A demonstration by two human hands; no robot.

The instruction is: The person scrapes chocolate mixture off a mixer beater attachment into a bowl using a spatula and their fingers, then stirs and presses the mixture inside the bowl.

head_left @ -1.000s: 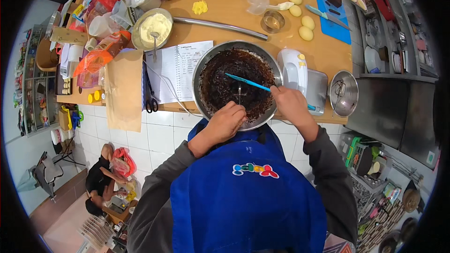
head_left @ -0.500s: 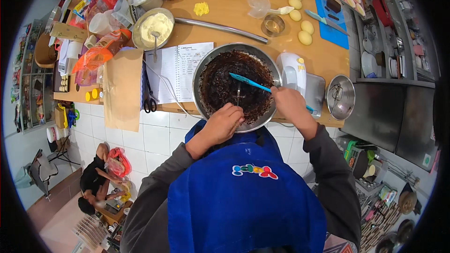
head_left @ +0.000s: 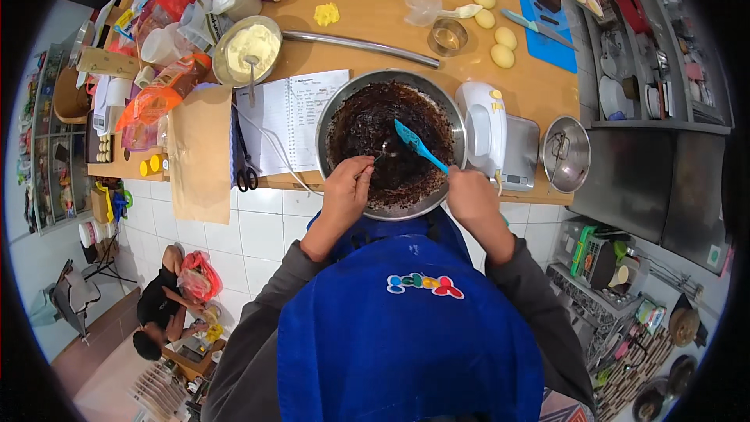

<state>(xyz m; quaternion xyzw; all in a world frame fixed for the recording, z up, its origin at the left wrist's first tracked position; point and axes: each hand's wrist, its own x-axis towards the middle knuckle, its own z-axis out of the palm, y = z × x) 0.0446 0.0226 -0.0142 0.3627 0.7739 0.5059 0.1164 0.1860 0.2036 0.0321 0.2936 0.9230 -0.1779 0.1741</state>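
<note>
A large steel bowl (head_left: 323,121) holds a dark brown, crumbly-looking mixture (head_left: 367,125), with bits smeared up its inner wall. My left hand (head_left: 348,190) is at the bowl's near left rim, fingertips pinched on the stem of a metal mixer beater (head_left: 388,151). The beater's end is over the mixture and partly coated in it. My right hand (head_left: 477,205) grips the handle of a blue spatula (head_left: 422,151) at the near right rim. The spatula's blade is over the mixture, just right of the beater, and I cannot tell whether they touch.
A white hand mixer (head_left: 478,129), a scale (head_left: 521,152) and a small steel bowl (head_left: 576,158) stand to the right. An open notebook (head_left: 301,109) lies left, below a bowl of pale cream (head_left: 254,45). Dough balls (head_left: 484,0) and a knife (head_left: 519,19) lie farther back. Someone sits on the floor lower left.
My left hand has moved left with the beater, which now lies more sideways. My right hand has come down and left, and the spatula blade points more steeply away from me.
</note>
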